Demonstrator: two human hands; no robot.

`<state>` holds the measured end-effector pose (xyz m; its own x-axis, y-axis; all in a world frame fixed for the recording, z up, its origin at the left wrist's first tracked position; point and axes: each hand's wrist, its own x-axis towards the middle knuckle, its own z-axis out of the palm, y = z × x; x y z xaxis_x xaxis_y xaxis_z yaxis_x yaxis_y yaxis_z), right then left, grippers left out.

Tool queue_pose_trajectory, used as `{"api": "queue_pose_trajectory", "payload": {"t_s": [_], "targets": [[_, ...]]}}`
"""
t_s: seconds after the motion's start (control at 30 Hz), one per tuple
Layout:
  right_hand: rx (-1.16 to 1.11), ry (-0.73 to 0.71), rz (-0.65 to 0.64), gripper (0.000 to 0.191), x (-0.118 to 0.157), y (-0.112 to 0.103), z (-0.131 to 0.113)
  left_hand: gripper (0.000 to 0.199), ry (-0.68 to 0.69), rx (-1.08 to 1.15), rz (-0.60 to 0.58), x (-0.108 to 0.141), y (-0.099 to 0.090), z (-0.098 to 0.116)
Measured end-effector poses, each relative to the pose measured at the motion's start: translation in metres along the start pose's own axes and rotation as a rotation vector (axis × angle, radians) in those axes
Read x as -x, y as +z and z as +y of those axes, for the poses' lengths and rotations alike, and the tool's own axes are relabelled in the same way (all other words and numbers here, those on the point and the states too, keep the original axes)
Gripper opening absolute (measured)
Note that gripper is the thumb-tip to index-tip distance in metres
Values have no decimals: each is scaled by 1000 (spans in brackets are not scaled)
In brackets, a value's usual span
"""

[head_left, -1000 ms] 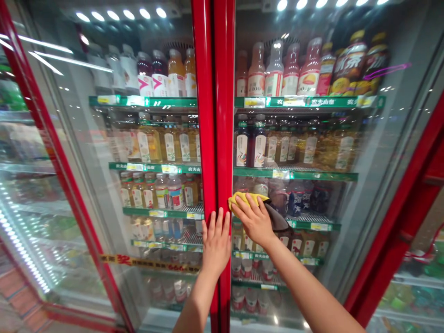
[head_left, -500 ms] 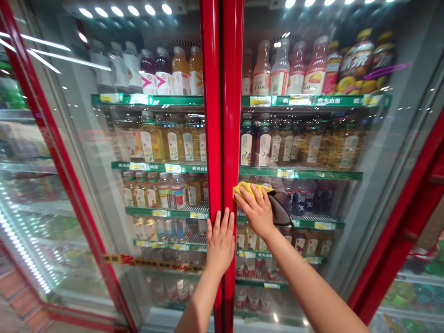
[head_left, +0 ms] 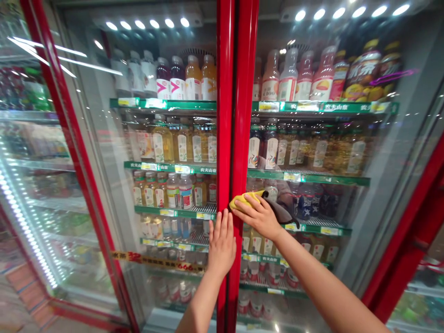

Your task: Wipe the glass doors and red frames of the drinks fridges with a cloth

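Two red door frames [head_left: 244, 134] of a glass-fronted drinks cooler run down the middle of the view. My left hand [head_left: 222, 243] lies on the left door's red frame by the gap, fingers stretched upward, holding nothing. Just above and right of it, my right hand [head_left: 256, 215] presses a yellow and grey cloth [head_left: 248, 200] against the right door's red frame. The cloth's yellow part is under the fingers, and its grey, dark-edged part hangs over the glass to the right.
Behind the glass, bottles [head_left: 176, 81] stand on shelves with green edges [head_left: 194, 106]. A yellow printed strip [head_left: 159, 262] crosses the left door low down. Further lit coolers with red frames [head_left: 74, 162] stand at left and right. Tiled floor [head_left: 26, 286] shows at the lower left.
The cooler has shifted right in view. My right hand and the cloth have slid left over the red frame toward the gap, closer to my left hand.
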<state>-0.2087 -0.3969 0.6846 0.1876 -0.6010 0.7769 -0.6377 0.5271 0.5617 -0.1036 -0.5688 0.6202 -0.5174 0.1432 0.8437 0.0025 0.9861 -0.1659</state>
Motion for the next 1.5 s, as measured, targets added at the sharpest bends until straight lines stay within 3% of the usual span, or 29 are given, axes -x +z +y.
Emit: {"api": "queue_pose_trajectory", "payload": {"t_s": [0.33,0.73,0.87,1.03,1.23,1.4,1.5], "targets": [[81,86,29,47,-51,-7,35,77,67,0,1,-35,-9,-9],[146,215,37,43,-145,-37,113,84,116,-8,31,-81,-27,-8],[167,268,105,42,-156,-36,118,84,103,9,43,-88,-28,-5],[163,279,105,41,-132,-27,91,83,73,37,49,-81,-22,-1],[111,166,22,54,-70,-17,54,83,38,39,34,-62,-16,-2],[154,282,133,48,-9,-4,27,84,62,38,37,-60,-19,-9],[177,213,85,47,2,-1,19,83,70,36,58,-66,-22,-10]]}}
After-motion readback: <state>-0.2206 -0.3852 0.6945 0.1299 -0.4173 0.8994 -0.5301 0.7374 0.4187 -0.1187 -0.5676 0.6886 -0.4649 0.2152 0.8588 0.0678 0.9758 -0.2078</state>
